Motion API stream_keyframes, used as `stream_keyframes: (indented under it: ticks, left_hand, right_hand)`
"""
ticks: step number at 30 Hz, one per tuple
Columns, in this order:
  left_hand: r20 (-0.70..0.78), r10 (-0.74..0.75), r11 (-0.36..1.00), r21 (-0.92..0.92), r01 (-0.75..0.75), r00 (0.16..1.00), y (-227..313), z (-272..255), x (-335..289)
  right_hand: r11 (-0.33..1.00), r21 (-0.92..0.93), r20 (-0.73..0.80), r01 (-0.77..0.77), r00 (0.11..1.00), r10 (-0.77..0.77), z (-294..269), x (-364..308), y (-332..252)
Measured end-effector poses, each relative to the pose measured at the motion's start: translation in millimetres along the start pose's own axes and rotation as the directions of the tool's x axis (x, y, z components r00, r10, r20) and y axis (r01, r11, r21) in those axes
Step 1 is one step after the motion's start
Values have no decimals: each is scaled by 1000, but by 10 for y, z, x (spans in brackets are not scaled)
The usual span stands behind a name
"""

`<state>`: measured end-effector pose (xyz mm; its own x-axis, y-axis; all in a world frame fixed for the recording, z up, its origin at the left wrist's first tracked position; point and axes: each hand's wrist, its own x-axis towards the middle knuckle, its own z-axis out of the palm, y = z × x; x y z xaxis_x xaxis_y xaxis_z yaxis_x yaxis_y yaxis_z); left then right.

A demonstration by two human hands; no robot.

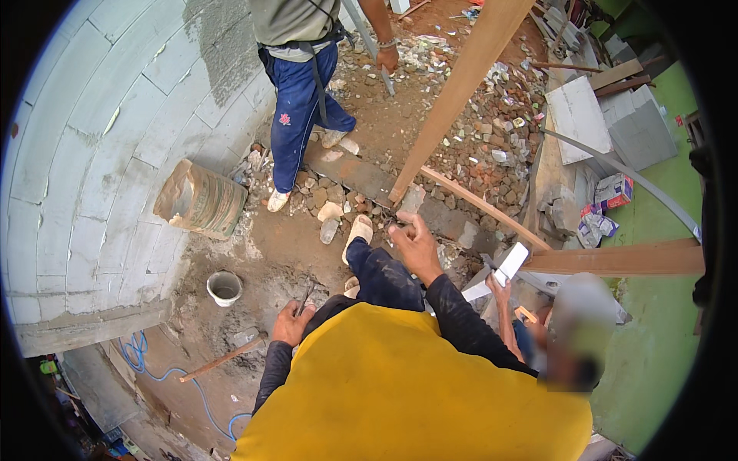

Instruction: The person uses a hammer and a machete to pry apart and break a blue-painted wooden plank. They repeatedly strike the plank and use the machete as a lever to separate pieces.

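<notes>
My left hand (290, 323) is closed around a slim grey metal tool (307, 293), its end sticking up past the fingers; the exact kind does not show. My right hand (416, 247) is raised in front of me, thumb and fingers pinching a small dark thing (390, 218) that looks like thin bent wire. Just beyond that hand is the foot of a long wooden beam (453, 100), which slants up and away. Below my left hand, a wooden-handled tool (223, 358) lies on the ground, its head partly in wet mortar.
A co-worker in blue trousers (296, 115) stands ahead, holding a long metal bar (373, 50). Another person crouches at right with a white piece (507, 265). A bucket (224, 288) and a battered drum (201, 200) stand near the block wall (100, 177). Rubble (477, 138) covers the ground ahead.
</notes>
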<state>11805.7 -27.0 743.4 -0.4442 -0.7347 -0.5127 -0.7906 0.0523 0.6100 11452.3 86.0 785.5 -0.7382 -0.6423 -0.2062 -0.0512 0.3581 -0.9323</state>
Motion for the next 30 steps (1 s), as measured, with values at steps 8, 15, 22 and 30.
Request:
stream_keyframes:
  ticks: [8,15,22,30]
  left_hand:
    - [380,203,925,228,-304,903,1720,-302,1830]
    - [458,193,940,169,-297,868,2629,-646,2719]
    - [490,270,957,-41,-287,829,3498,-652,3540]
    - [582,367,887,16,-461,726,4597,-442,5181]
  right_hand:
    - [905,215,-215,-367,886,410,-876,841,687]
    - [809,7,-20,-588,808,588,-1271,1483,927]
    - [785,-31,-89,-619,784,615,-1530,1979,1063]
    - [384,467,-237,-796,306,922,-1315,1337,1687]
